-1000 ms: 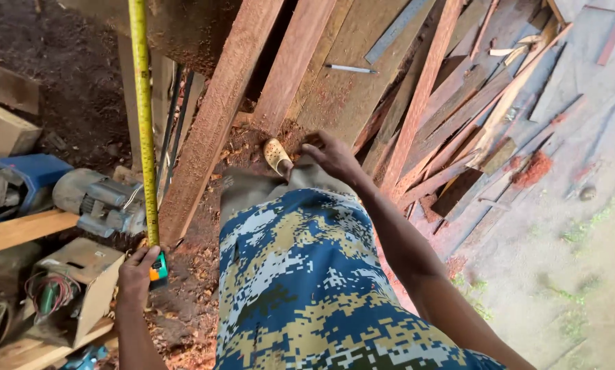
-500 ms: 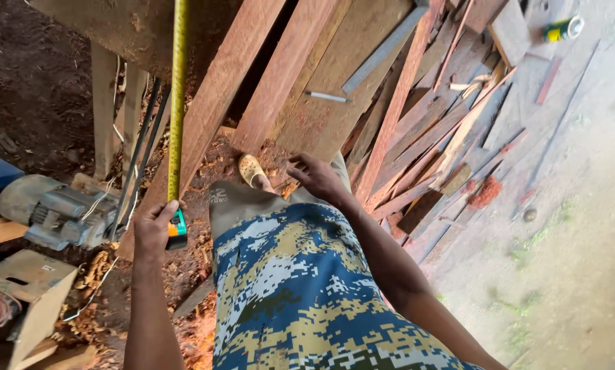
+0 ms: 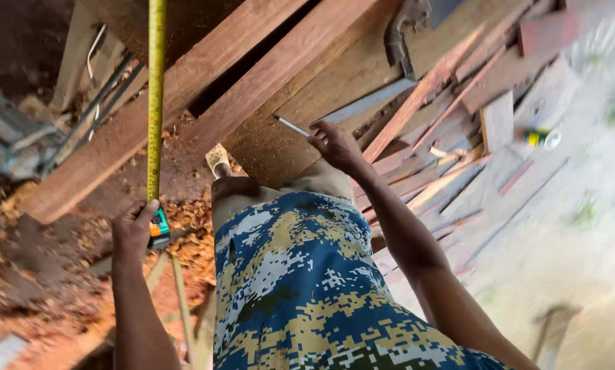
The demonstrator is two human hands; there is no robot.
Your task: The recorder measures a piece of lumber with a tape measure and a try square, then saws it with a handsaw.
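Far left of the frame is mostly blur, some grey machine (image 3: 9,140) cut off by the edge, can't tell what it is. Next over, my left hand (image 3: 130,233) has its grip clenched round the green-and-black tape measure case (image 3: 159,229), thumb on top, down in the lower left over a floor covered in orange sawdust and shavings (image 3: 191,250). The yellow tape blade (image 3: 156,96) is pulled out long and runs straight up past the top edge, so where its hook sits is out of view. It lies across a reddish plank (image 3: 184,96) that slants from upper middle down to the left. So I'd say the tape is stretched and in place, but no mark on the wood that I can see yet. Middle of the frame is my camo-print leg and a sandalled foot (image 3: 218,159). Just right of centre, my right hand (image 3: 336,145) pinches a thin white pencil (image 3: 292,126), tip resting on or just above a wide board (image 3: 335,82), can't say which. Upper right there's a dark curved tool (image 3: 403,34), partly cut off, and a small green and yellow can (image 3: 544,138) on the ground, all pretty smeared.
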